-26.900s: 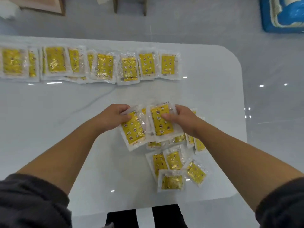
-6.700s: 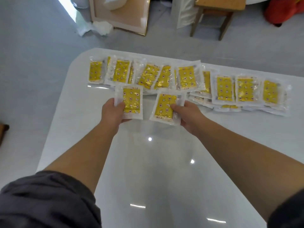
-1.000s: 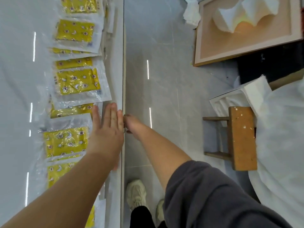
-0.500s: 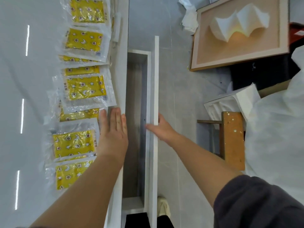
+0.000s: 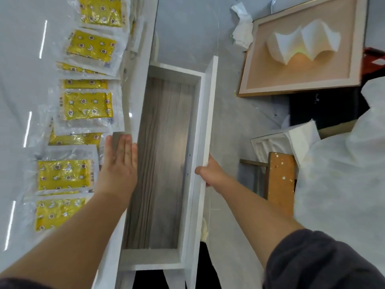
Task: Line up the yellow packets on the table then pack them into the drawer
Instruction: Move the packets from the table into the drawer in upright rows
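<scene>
Drawer point(image 5: 205, 113) pulled wider; right grip point(image 5: 210, 174) holds its front, left grip point(image 5: 118, 165) flat on glossy table point(image 5: 20, 80).

1. The shallow white drawer point(image 5: 174, 69) with a grey wood-grain floor was flush under the edge of the glossy white table point(image 5: 18, 84) a second ago and a narrow slot half a second ago; now it stands pulled far out, its floor showing across its width.
2. The right hand point(image 5: 210, 174) has moved outward with the drawer's white front panel point(image 5: 206, 122), which it grips; a second ago it reached beneath the table edge.
3. The left hand point(image 5: 117, 170) held one of the yellow star-printed packets point(image 5: 87, 106) some seconds before; now it lies flat at the table edge, holding nothing.
</scene>
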`<state>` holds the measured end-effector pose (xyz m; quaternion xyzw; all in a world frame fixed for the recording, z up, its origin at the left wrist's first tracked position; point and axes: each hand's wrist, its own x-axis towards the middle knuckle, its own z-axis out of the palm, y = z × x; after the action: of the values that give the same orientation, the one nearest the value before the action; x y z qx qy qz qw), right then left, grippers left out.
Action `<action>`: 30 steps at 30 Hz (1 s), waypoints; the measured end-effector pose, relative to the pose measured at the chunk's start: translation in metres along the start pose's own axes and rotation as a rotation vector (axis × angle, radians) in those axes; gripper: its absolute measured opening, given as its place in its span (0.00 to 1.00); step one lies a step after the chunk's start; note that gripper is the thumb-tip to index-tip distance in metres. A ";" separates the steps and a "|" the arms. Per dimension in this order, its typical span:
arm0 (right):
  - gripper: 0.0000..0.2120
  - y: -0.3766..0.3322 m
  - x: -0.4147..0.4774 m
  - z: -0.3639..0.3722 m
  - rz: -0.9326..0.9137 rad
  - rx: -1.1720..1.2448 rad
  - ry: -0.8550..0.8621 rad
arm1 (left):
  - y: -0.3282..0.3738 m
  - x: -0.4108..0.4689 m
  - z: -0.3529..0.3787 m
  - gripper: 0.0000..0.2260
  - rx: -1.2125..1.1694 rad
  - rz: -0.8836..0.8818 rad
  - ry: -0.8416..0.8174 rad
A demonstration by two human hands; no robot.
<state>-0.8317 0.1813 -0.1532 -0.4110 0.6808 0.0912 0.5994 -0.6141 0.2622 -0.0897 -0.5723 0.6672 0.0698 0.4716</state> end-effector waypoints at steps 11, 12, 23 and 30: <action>0.37 0.006 -0.036 0.020 -0.010 -0.187 0.136 | 0.011 -0.034 -0.001 0.43 -0.026 0.033 0.069; 0.39 0.007 -0.044 0.026 -0.015 -0.224 0.176 | 0.012 -0.040 0.004 0.42 -0.040 0.064 0.107; 0.23 -0.002 -0.120 0.105 -0.409 -0.615 -0.093 | 0.005 -0.127 0.091 0.32 -1.122 -0.536 0.473; 0.13 0.001 -0.142 0.179 -0.169 -0.303 -0.244 | 0.009 -0.154 0.152 0.44 -1.586 -0.950 -0.070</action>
<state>-0.7077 0.3562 -0.0749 -0.5377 0.5448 0.1909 0.6144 -0.5535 0.4688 -0.0672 -0.9389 0.1049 0.3225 -0.0592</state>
